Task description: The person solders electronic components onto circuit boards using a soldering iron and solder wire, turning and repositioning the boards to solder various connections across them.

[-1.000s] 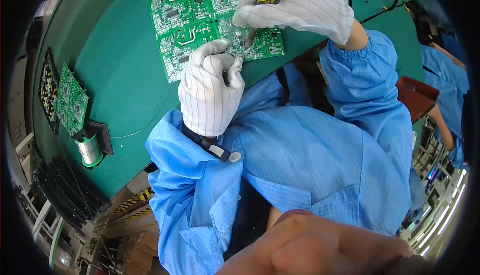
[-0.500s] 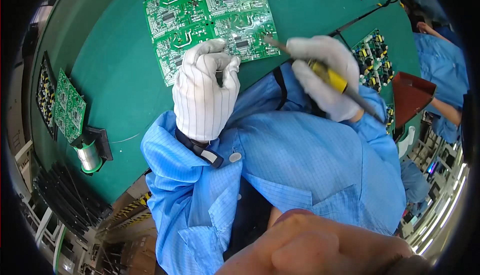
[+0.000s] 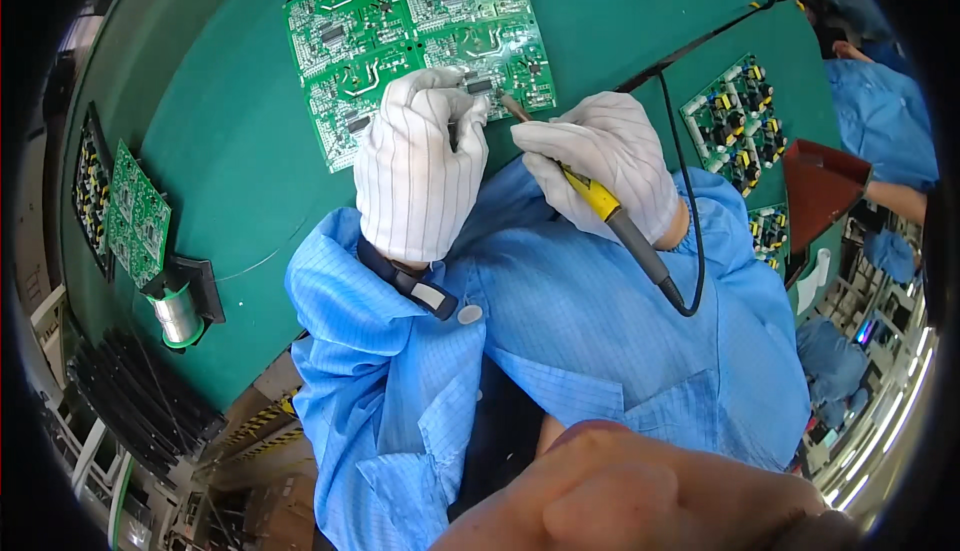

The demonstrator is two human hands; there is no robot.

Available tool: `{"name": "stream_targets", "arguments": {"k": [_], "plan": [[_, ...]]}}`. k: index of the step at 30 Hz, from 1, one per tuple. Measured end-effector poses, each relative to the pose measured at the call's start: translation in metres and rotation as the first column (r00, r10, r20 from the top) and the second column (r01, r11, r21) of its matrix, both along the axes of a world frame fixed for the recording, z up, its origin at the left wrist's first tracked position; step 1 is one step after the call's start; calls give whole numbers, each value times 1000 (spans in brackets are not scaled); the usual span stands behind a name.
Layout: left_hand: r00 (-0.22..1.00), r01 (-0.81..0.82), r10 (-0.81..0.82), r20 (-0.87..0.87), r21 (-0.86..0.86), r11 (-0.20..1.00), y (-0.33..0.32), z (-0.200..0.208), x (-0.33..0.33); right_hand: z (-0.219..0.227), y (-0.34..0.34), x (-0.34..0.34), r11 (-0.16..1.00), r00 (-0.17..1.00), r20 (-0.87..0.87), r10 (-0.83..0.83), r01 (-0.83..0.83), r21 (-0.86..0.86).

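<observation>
While the right hand (image 3: 606, 159) grips one iron (image 3: 602, 198), the left hand (image 3: 418, 173) curls, its hold unclear.
Before them, one green board (image 3: 430, 35) bears four silvery-tracked sections.

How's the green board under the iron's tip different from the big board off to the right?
The front board shows a mostly flat face of pale traces and low dark chips; the right board bristles with yellow, black and white parts.
The front board looks larger in this view than the right board.
The iron, in the right hand, points at the front board; neither hand is at the right board.
Both lie on the green table.
</observation>
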State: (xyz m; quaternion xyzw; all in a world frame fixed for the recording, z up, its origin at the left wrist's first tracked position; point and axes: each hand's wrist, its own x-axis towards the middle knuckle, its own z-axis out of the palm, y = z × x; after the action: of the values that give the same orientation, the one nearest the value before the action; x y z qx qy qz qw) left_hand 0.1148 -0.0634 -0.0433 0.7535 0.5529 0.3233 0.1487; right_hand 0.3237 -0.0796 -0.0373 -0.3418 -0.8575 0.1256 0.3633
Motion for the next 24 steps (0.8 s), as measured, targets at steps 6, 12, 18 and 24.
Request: {"name": "stream_targets", "arguments": {"k": [6,12,18,24], "plan": [[1000,3,-3,23,-15,1000,2,-2,-1,6,5,-1,997,991,113,74,-77,25],[1000,-1,1,22,-12,1000,1,0,-2,13,11,-3,991,990,86,110,-116,68],[1000,16,-16,17,-9,1000,2,-5,0,12,8,-10,1000,1000,-6,10,-10,0],[1000,7,-6,-7,47,999,3,-6,-1,18,5,-11,998,997,63,53,-51,-36]]}}
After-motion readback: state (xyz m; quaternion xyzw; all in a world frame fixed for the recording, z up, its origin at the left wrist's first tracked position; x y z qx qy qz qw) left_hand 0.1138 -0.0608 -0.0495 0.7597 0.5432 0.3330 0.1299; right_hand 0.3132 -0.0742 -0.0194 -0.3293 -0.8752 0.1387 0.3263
